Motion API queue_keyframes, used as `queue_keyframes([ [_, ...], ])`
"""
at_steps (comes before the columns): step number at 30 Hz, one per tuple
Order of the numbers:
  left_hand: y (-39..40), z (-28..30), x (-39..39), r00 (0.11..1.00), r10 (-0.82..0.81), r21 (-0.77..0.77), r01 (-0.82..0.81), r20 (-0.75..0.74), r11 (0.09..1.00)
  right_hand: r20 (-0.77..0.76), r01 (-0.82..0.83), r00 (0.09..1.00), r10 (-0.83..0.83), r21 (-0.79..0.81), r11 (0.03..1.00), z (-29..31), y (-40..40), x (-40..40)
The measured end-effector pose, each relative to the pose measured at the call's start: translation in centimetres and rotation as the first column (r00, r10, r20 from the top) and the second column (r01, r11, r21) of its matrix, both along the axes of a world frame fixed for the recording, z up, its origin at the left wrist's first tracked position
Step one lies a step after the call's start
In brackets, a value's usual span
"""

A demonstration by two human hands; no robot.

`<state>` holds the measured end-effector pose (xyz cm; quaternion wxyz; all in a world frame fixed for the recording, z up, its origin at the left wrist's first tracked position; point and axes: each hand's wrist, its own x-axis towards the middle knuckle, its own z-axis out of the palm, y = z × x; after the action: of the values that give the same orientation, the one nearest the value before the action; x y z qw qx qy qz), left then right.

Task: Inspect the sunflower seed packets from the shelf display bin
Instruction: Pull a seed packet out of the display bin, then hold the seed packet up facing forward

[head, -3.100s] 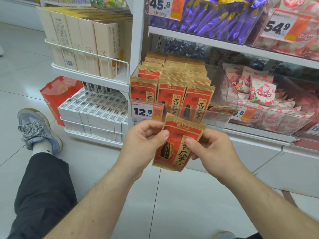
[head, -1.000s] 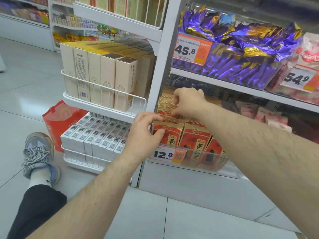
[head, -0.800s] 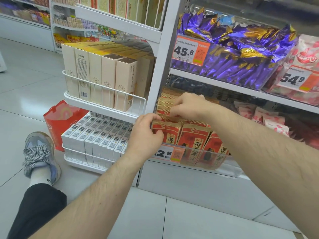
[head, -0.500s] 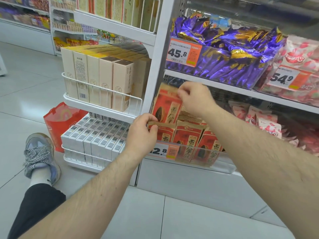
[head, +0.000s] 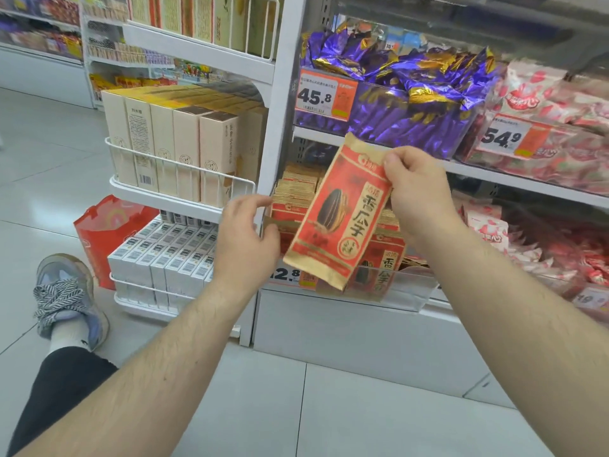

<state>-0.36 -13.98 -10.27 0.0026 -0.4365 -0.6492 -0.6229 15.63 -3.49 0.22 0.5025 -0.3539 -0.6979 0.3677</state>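
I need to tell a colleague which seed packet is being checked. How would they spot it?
Find the clear bin under the purple sweets. Just in front of it, the right hand pinches one red and gold packet by its top corner: lifted and tilted, unlike those standing in rows.

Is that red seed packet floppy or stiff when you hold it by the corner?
Probably fairly stiff: the sunflower seed packet stays flat though the right hand pinches only its top corner. Likely light, since two fingers carry it. Its glossy wrapper may be a bit slippery.

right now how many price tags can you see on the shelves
4: the 45.8 tag, the 54.9 tag, the 12.8 tag partly behind the left hand, and a blurred tag far right.
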Motion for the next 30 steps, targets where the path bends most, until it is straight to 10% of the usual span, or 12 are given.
queue_keyframes([
  [5,-2.6,0.5,3.4,0.978,-0.159,0.077,0.150,0.132,0.986,0.119,-0.066,0.991,0.066,-0.005,0.998,-2.5,-2.2,3.0],
  [12,-4.1,-2.9,8.1,0.658,-0.545,-0.045,0.658,0.519,0.752,0.246,-0.129,0.958,0.146,-0.083,0.988,-5.4,-3.5,6.8],
  [20,-4.3,-5.4,10.9,0.609,-0.472,-0.112,0.680,0.637,0.725,0.056,-0.084,0.993,0.108,-0.327,0.941,-9.0,-4.0,9.9],
  [30,-4.5,-6.9,11.8,0.626,-0.424,-0.149,0.657,0.655,0.739,0.193,-0.027,0.974,0.119,-0.422,0.906,-10.9,-4.7,11.5],
])
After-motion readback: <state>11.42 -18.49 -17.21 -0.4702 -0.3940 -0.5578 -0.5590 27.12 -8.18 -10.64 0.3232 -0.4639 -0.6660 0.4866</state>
